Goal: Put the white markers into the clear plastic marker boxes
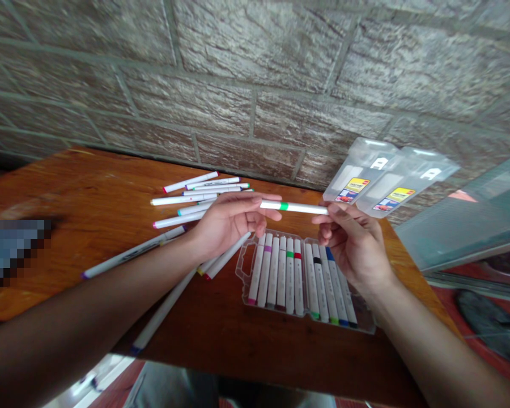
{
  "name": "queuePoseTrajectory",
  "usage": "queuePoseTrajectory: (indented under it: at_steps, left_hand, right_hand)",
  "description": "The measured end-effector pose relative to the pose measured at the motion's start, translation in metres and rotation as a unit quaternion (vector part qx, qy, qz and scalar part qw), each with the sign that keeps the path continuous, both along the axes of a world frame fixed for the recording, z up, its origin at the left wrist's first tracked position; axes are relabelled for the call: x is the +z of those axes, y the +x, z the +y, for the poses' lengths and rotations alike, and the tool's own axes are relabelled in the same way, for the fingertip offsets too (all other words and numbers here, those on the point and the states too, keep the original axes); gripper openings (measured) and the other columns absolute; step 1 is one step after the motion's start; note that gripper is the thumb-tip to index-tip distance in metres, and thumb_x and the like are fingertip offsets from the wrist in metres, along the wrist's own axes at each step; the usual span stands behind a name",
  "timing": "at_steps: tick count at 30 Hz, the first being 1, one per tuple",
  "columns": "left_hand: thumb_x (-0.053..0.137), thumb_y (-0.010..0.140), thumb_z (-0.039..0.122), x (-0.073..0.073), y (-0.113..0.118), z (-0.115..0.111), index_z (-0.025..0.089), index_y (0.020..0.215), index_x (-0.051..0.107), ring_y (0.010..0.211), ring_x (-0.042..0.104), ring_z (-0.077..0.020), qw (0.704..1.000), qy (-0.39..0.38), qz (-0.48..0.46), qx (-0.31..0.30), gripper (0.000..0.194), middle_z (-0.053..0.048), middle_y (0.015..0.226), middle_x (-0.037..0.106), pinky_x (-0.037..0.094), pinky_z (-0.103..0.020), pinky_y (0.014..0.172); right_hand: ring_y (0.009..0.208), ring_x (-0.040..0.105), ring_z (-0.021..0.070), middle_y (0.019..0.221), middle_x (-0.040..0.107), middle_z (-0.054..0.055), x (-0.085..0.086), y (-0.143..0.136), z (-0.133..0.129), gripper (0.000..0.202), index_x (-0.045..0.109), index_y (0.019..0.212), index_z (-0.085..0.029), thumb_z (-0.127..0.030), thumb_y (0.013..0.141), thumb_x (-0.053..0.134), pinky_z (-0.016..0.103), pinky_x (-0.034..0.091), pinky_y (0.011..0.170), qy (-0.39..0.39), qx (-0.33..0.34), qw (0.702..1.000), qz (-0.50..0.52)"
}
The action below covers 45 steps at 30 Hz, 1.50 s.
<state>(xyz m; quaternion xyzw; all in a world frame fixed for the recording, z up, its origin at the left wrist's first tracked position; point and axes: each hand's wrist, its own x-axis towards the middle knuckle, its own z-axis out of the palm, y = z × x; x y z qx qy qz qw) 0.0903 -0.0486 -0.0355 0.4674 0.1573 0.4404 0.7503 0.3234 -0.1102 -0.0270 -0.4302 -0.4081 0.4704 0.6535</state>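
The open case (365, 317) is clear plastic and lies flat on the table (89, 192), in front of the person. It is divided into two sections. The left section contains six white markers (273, 272) set side by side; their visible ends and bands include pink, purple, green and red. The right section contains five visible markers (318, 283), with green, blue and dark ends; the right hand (359, 235) covers part of this section.

One marker with a green band (297, 207) is held level above the case. The left hand (236, 218) grips its left end between thumb and fingers. The right hand pinches its right end between thumb and fingertips.

Two translucent containers (361, 173) stand tilted against the stone wall (280, 56), beyond the right hand. Each carries a yellow and blue label and a white hanger tab.

Loose markers (191, 181) lie on the table to the left of the case, several in a cluster near the wall. Two markers with yellow and red ends (227, 258) lie just beside the left section. A blue-ended marker (165, 311) lies nearer the front edge, partly hidden by the left forearm.
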Motion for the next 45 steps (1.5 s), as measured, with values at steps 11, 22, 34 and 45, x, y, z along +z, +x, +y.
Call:
queuePoseTrajectory:
  at_steps: [11, 22, 34, 45]
  left_hand:
    - [0.077, 0.09, 0.028, 0.0035, 0.0003, -0.0046, 0.014, 0.112, 0.084, 0.057, 0.066, -0.013, 1.0, 0.013, 0.018, 0.008, 0.027, -0.012, 0.094, 0.084, 0.053, -0.029, 0.06]
    - [0.08, 0.089, 0.027, 0.0005, 0.0055, -0.0026, 0.014, 0.104, 0.086, 0.056, 0.064, -0.0094, 0.998, 0.004, 0.037, 0.053, 0.02, -0.01, 0.089, 0.084, 0.051, -0.023, 0.057]
    - [0.088, 0.081, 0.035, -0.0006, 0.0066, -0.0031, 0.016, 0.1, 0.085, 0.055, 0.062, -0.01, 0.984, 0.061, 0.131, 0.102, 0.027, -0.008, 0.084, 0.083, 0.048, -0.024, 0.056]
    - [0.084, 0.085, 0.036, -0.0012, 0.0038, -0.0054, 0.015, 0.1, 0.084, 0.056, 0.064, -0.0103, 0.959, 0.146, 0.214, 0.112, 0.027, -0.006, 0.08, 0.08, 0.051, -0.023, 0.056]
  right_hand:
    - [0.048, 0.055, 0.009, 0.075, 0.081, 0.004, -0.0016, 0.0001, 0.0004, 0.015, 0.078, 0.086, -0.02, -0.034, 0.084, 0.084, 0.019, 0.052, 0.044, -0.007, -0.002, 1.0, -0.011]
    - [0.047, 0.056, 0.0078, 0.074, 0.081, 0.003, -0.0016, -0.0007, -0.0001, 0.02, 0.078, 0.084, -0.02, -0.036, 0.081, 0.088, 0.018, 0.051, 0.043, 0.006, -0.014, 1.0, -0.018]
    - [0.048, 0.059, 0.0108, 0.074, 0.078, 0.003, -0.0026, -0.0001, -0.0018, 0.014, 0.079, 0.088, -0.022, -0.035, 0.086, 0.083, 0.024, 0.051, 0.043, 0.051, -0.042, 0.994, -0.09]
    - [0.052, 0.061, 0.012, 0.073, 0.077, 0.002, -0.0054, -0.0032, -0.0081, 0.018, 0.082, 0.089, -0.023, -0.039, 0.084, 0.088, 0.025, 0.052, 0.046, 0.083, -0.051, 0.963, -0.25]
